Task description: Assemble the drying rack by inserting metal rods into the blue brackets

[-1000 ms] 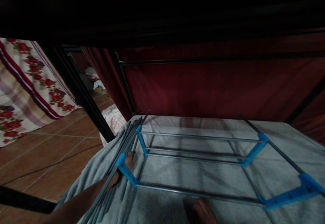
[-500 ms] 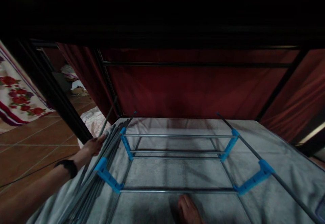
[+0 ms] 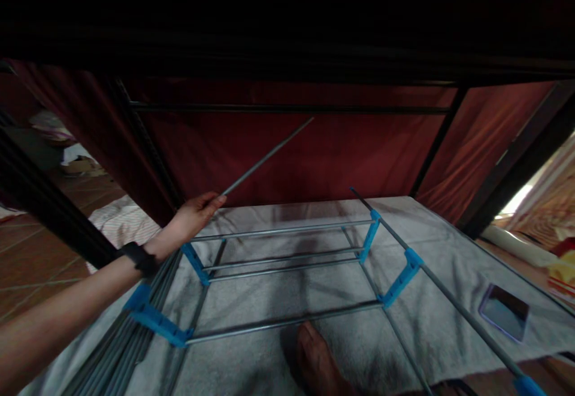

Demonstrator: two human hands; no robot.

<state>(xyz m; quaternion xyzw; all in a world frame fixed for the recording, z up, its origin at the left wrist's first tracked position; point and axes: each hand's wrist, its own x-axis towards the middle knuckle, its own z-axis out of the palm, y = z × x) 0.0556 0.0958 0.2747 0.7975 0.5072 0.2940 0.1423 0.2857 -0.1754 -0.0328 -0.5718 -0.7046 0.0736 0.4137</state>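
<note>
My left hand (image 3: 197,213) is closed around one end of a thin grey metal tube (image 3: 269,153), raised above the far left of the frame. The tube slants up to the right in front of the red curtain. Below stands a partly built rack frame (image 3: 287,321) of grey tubes joined by blue plastic connectors (image 3: 402,276). Beneath my left forearm lies a bundle of loose grey tubes (image 3: 121,342). My right hand is out of view. A bare foot (image 3: 317,357) rests by the near crossbar.
A grey-white sheet (image 3: 251,360) covers the surface under the rack frame. A phone (image 3: 505,312) lies on it at the right. Dark metal posts (image 3: 438,138) and a red curtain (image 3: 359,156) close off the back. A tiled floor (image 3: 40,264) shows at left.
My left hand has lifted the tube away from the bundle and brought it up and to the right. The view has turned right, showing the whole phone.
</note>
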